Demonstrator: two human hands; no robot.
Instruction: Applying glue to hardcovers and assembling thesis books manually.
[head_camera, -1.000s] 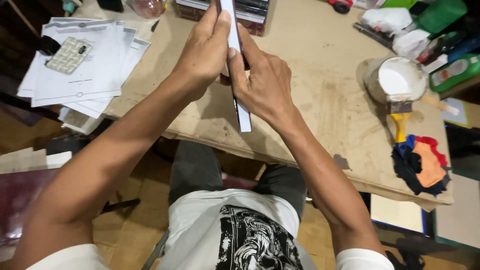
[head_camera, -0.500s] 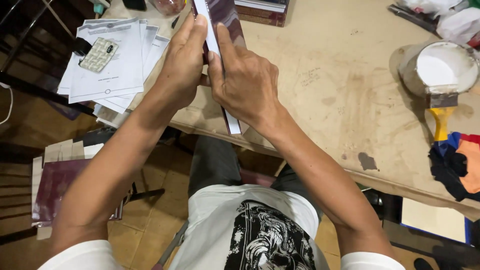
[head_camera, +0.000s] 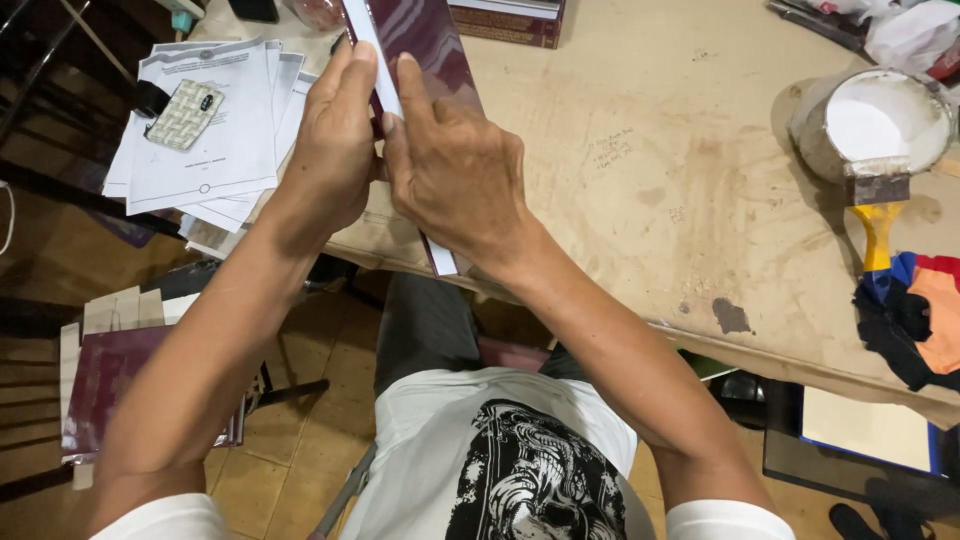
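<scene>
— Over the near edge of the bare plywood tabletop (head_camera: 700, 130), what do you have?

— I see both hands closed on a long maroon book cover with a white spine strip (head_camera: 425, 40). It lies across that table edge, one end running off the top of the view, the white tip poking out below the wrists. My left hand (head_camera: 335, 150) wraps it from the left, fingers laid along the white strip. My right hand (head_camera: 455, 170) presses from the right, forefinger stretched up along the strip.

— Changed from half a second ago?

— Little. Both hands keep the same clamp; the view has slid, so the cover and hands sit lower and nearer the table edge in the picture, and more maroon shows above the fingers.

— Around it?

— Left of the cover, a fanned stack of white printed sheets (head_camera: 215, 140) with a woven-pattern phone (head_camera: 185, 113) on top. Far right of the cover, a round tub of white paste (head_camera: 880, 125), a yellow-handled brush (head_camera: 876, 215) resting against it, and bright folded cloths (head_camera: 920, 315) just below the brush.
</scene>
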